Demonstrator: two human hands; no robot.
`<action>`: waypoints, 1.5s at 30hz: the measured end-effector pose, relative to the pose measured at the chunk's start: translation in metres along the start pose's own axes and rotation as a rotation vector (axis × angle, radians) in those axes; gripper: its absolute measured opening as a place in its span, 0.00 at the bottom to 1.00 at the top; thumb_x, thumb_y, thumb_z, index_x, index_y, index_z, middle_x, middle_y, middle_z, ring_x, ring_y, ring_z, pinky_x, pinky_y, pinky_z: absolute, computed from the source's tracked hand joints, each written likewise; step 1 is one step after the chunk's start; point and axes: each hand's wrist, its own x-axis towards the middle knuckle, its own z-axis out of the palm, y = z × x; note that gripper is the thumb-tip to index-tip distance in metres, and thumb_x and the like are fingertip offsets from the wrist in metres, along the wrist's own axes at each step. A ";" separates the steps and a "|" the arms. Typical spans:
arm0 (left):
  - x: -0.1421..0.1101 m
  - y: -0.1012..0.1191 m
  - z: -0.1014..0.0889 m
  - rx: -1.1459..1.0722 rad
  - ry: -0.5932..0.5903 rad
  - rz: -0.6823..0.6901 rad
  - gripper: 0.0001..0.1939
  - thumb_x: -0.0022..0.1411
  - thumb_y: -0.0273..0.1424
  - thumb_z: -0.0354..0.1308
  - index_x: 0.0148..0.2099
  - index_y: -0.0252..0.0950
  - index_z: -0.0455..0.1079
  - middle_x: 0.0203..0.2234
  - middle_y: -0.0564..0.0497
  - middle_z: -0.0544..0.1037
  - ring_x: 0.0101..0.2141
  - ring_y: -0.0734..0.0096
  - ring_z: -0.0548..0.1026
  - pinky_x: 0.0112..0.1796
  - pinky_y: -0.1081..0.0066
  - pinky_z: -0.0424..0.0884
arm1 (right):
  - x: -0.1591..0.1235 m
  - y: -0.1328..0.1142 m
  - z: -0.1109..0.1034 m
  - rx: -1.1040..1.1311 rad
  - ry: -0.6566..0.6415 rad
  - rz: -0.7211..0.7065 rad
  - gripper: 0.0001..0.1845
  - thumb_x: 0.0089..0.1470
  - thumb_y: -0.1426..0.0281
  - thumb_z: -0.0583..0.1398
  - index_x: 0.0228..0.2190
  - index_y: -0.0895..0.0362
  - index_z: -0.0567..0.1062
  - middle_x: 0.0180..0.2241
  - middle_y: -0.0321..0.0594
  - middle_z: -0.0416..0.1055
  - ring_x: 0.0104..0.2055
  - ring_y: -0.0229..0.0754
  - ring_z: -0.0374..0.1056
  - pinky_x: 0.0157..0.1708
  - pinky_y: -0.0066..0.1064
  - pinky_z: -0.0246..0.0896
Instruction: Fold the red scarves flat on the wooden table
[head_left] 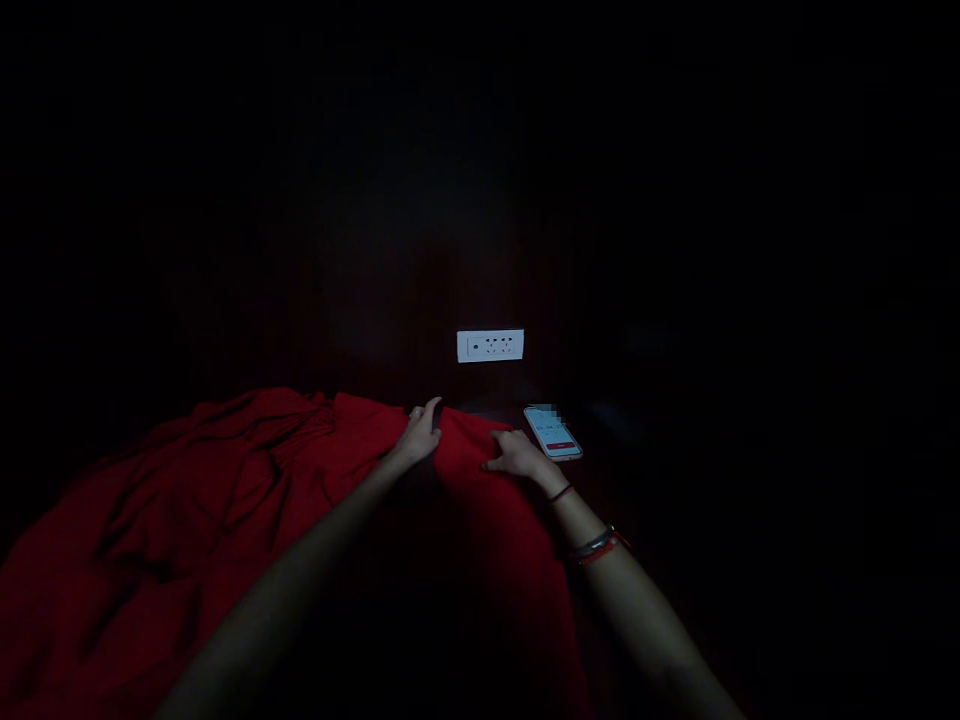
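Note:
A large red cloth [247, 500] spreads across the left side in loose folds, and a smoother part of it hangs down between and below my hands. My left hand [420, 437] is closed on the cloth near its far edge, thumb pointing up. To its right, my right hand [516, 455] grips the same cloth close to its right edge, with the fingertips turned left. A dark band and bracelets [598, 546] circle my right wrist and forearm. Deep shadow hides the area between my forearms.
Just beyond my right hand lies a phone [553, 432] with its screen lit, on a dark surface. A white socket panel [490, 346] is fixed to the dark upright surface ahead. Everything farther out is too dark to make out.

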 end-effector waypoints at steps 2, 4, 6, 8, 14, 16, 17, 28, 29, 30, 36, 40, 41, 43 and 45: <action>-0.022 -0.004 0.012 -0.081 -0.034 -0.145 0.31 0.52 0.31 0.49 0.57 0.32 0.45 0.38 0.44 0.67 0.40 0.63 0.67 0.39 0.67 0.64 | 0.011 -0.011 0.004 0.037 0.004 0.051 0.17 0.35 0.66 0.62 0.31 0.60 0.71 0.32 0.46 0.70 0.37 0.48 0.64 0.35 0.32 0.55; -0.043 -0.009 0.024 -0.172 -0.140 -0.168 0.35 0.49 0.36 0.53 0.57 0.31 0.45 0.33 0.47 0.69 0.35 0.65 0.69 0.35 0.69 0.65 | 0.021 -0.019 0.004 0.110 -0.001 0.090 0.11 0.36 0.71 0.61 0.27 0.61 0.71 0.31 0.47 0.70 0.36 0.47 0.65 0.34 0.32 0.55; -0.058 -0.014 0.033 -0.242 -0.183 -0.114 0.39 0.46 0.38 0.56 0.57 0.32 0.45 0.31 0.49 0.70 0.33 0.66 0.69 0.32 0.70 0.65 | 0.027 -0.022 0.001 0.181 -0.013 0.092 0.07 0.39 0.74 0.58 0.26 0.62 0.71 0.30 0.46 0.70 0.34 0.44 0.65 0.32 0.29 0.56; -0.065 -0.016 0.040 -0.272 -0.150 -0.091 0.42 0.43 0.38 0.59 0.57 0.32 0.44 0.32 0.50 0.70 0.33 0.66 0.69 0.33 0.70 0.65 | 0.029 -0.021 -0.004 0.246 -0.030 0.057 0.08 0.44 0.73 0.55 0.30 0.61 0.70 0.31 0.42 0.70 0.33 0.39 0.66 0.30 0.26 0.58; -0.057 -0.008 0.046 -0.340 -0.162 -0.144 0.50 0.39 0.36 0.62 0.59 0.29 0.39 0.32 0.50 0.70 0.34 0.66 0.69 0.35 0.69 0.65 | 0.016 -0.004 -0.014 0.708 -0.131 -0.021 0.09 0.47 0.73 0.52 0.33 0.58 0.68 0.32 0.36 0.70 0.32 0.34 0.65 0.31 0.24 0.60; -0.053 -0.007 0.043 -0.447 -0.219 -0.138 0.47 0.41 0.33 0.61 0.59 0.30 0.39 0.32 0.50 0.71 0.33 0.69 0.70 0.34 0.72 0.65 | 0.013 -0.003 -0.011 0.652 -0.108 -0.051 0.08 0.47 0.72 0.53 0.32 0.58 0.68 0.32 0.36 0.70 0.31 0.35 0.65 0.31 0.25 0.59; -0.050 -0.008 0.040 -0.494 -0.231 -0.165 0.44 0.43 0.32 0.60 0.58 0.31 0.40 0.32 0.50 0.71 0.32 0.71 0.70 0.33 0.73 0.66 | 0.012 -0.003 -0.009 0.617 -0.093 -0.070 0.09 0.47 0.71 0.53 0.32 0.59 0.68 0.32 0.37 0.70 0.32 0.35 0.64 0.31 0.25 0.59; 0.005 0.015 -0.001 -0.297 -0.059 -0.268 0.31 0.51 0.40 0.52 0.55 0.34 0.50 0.40 0.44 0.70 0.38 0.67 0.70 0.32 0.75 0.66 | -0.024 -0.031 0.010 -0.014 -0.143 -0.448 0.15 0.47 0.77 0.52 0.38 0.58 0.70 0.34 0.38 0.70 0.32 0.36 0.64 0.34 0.25 0.54; 0.007 0.020 -0.001 -0.213 -0.076 -0.227 0.32 0.48 0.37 0.55 0.55 0.36 0.50 0.39 0.45 0.70 0.38 0.66 0.70 0.33 0.74 0.65 | -0.025 -0.032 0.010 -0.044 -0.139 -0.428 0.13 0.47 0.77 0.52 0.36 0.58 0.71 0.32 0.38 0.70 0.30 0.35 0.63 0.32 0.24 0.53; 0.008 0.024 -0.002 -0.134 -0.088 -0.196 0.33 0.47 0.34 0.56 0.55 0.37 0.51 0.38 0.45 0.71 0.38 0.65 0.70 0.34 0.74 0.65 | -0.027 -0.032 0.010 -0.064 -0.132 -0.405 0.12 0.47 0.77 0.52 0.34 0.58 0.71 0.30 0.38 0.70 0.29 0.34 0.63 0.31 0.24 0.52; 0.002 0.023 -0.013 0.026 -0.071 -0.181 0.29 0.48 0.25 0.51 0.54 0.34 0.53 0.40 0.40 0.69 0.40 0.62 0.69 0.36 0.70 0.64 | -0.036 -0.018 -0.001 -0.070 -0.038 -0.277 0.14 0.49 0.72 0.52 0.38 0.61 0.69 0.34 0.44 0.70 0.34 0.38 0.65 0.32 0.24 0.53; 0.001 0.021 -0.015 0.054 -0.078 -0.140 0.29 0.48 0.26 0.51 0.55 0.35 0.52 0.43 0.41 0.67 0.42 0.64 0.68 0.38 0.72 0.64 | -0.037 -0.009 -0.003 -0.039 -0.008 -0.233 0.16 0.48 0.71 0.53 0.41 0.62 0.69 0.40 0.47 0.69 0.40 0.40 0.64 0.38 0.24 0.54; 0.002 0.022 -0.014 0.057 -0.083 -0.129 0.29 0.48 0.26 0.51 0.55 0.35 0.53 0.43 0.42 0.67 0.42 0.66 0.68 0.38 0.73 0.64 | -0.034 -0.006 -0.003 -0.021 0.002 -0.236 0.16 0.49 0.70 0.52 0.40 0.62 0.69 0.40 0.46 0.69 0.40 0.39 0.64 0.38 0.24 0.54; 0.006 0.024 -0.010 0.064 -0.093 -0.120 0.27 0.48 0.24 0.50 0.53 0.35 0.55 0.41 0.44 0.69 0.40 0.67 0.68 0.38 0.74 0.63 | -0.025 -0.001 -0.004 0.002 0.065 -0.202 0.15 0.51 0.69 0.50 0.39 0.61 0.69 0.39 0.44 0.69 0.40 0.38 0.64 0.39 0.24 0.54; 0.011 0.025 -0.007 0.075 -0.097 -0.122 0.24 0.47 0.22 0.49 0.50 0.35 0.59 0.40 0.45 0.70 0.40 0.68 0.69 0.38 0.74 0.63 | -0.011 0.004 -0.005 -0.026 0.172 -0.115 0.16 0.52 0.69 0.49 0.40 0.62 0.68 0.40 0.44 0.68 0.41 0.37 0.63 0.41 0.24 0.53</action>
